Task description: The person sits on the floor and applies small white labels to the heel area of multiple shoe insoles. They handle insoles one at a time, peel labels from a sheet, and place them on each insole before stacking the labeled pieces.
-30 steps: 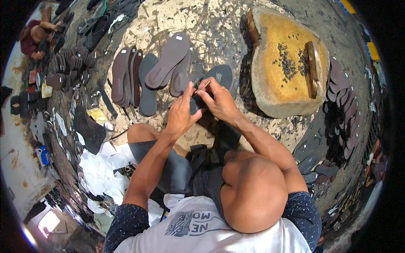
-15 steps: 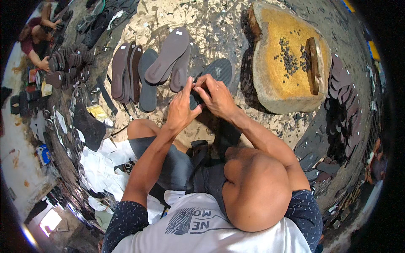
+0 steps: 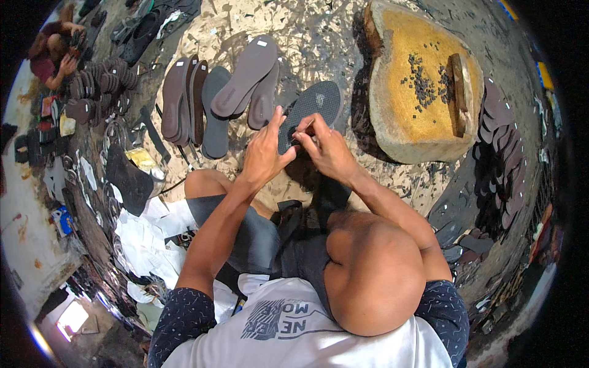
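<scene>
A dark textured sandal sole [image 3: 316, 104] lies tilted in front of me. My left hand [image 3: 264, 150] is at its left edge, index finger stretched upward and thumb spread across the near end. The left hand's other fingers are partly hidden. Over the lower part of the sole, my right hand [image 3: 331, 150] is closed in a pinch, fingertips close to the surface. What it pinches, if anything, is too small to make out. To the left lie brown-grey soles [image 3: 248, 73], a dark grey sole [image 3: 215, 113] and a stack of brown soles [image 3: 176, 101].
A thick wooden block [image 3: 399, 135] stands at right, bearing small black pieces [image 3: 420, 86] and a wooden bar [image 3: 457, 92]. Many dark soles [image 3: 500, 147] are piled beyond it. White sheets [image 3: 144, 239] lie by my left leg. Another person's hand [image 3: 67, 64] is near piled soles at far left.
My right hand has moved slightly right and down, away from my left fingertips, uncovering more of the sole. The other person's hands at far left have shifted.
</scene>
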Demonstrator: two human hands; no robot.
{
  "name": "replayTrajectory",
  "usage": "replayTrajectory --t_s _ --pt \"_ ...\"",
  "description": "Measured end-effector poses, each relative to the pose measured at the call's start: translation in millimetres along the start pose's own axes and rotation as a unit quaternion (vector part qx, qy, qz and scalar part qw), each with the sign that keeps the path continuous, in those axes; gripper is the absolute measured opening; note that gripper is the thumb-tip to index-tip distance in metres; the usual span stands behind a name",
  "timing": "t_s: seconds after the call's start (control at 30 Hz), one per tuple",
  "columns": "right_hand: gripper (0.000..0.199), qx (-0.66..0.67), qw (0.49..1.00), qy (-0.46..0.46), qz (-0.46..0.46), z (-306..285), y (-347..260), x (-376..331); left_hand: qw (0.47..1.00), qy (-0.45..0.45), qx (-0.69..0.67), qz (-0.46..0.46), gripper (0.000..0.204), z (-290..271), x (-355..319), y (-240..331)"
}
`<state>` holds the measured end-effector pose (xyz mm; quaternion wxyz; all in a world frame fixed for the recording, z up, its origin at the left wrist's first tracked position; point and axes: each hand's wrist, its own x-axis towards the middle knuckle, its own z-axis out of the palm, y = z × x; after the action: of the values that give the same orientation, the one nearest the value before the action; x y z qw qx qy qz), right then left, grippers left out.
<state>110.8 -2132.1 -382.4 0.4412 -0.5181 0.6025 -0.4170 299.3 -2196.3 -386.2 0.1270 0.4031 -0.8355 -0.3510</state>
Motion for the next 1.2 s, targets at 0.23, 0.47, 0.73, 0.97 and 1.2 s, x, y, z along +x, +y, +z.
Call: replayTrajectory --t_s 0.23,0.47,0.73,0.97,1.2 --pt "0.012 -0.11 0.984 -0.02 -0.139 -2.7 2.9 0.5 1.0 -0.007 0.02 0.011 0.103 -0.3 3.6 -1.0" --pt "0.013 0.241 0.954 0.177 -0.032 -59.1 -4.3 24.7 0.992 0.088 0.092 0.013 0.089 -54.5 21.7 -0.5" --pt "0.017 0.225 0.934 0.271 0.064 -80.3 62.1 54.6 0.999 0.035 0.019 0.036 0.089 -21.4 4.9 12.0" --pt "0.016 0.171 0.942 0.27 0.102 -65.3 67.5 57.0 0.998 0.019 0.037 0.055 0.092 9.5 1.9 1.1" --pt "0.011 0.072 0.97 0.226 0.056 -72.0 44.0 47.4 0.998 0.013 0.043 0.052 0.095 9.8 0.4 -6.8"
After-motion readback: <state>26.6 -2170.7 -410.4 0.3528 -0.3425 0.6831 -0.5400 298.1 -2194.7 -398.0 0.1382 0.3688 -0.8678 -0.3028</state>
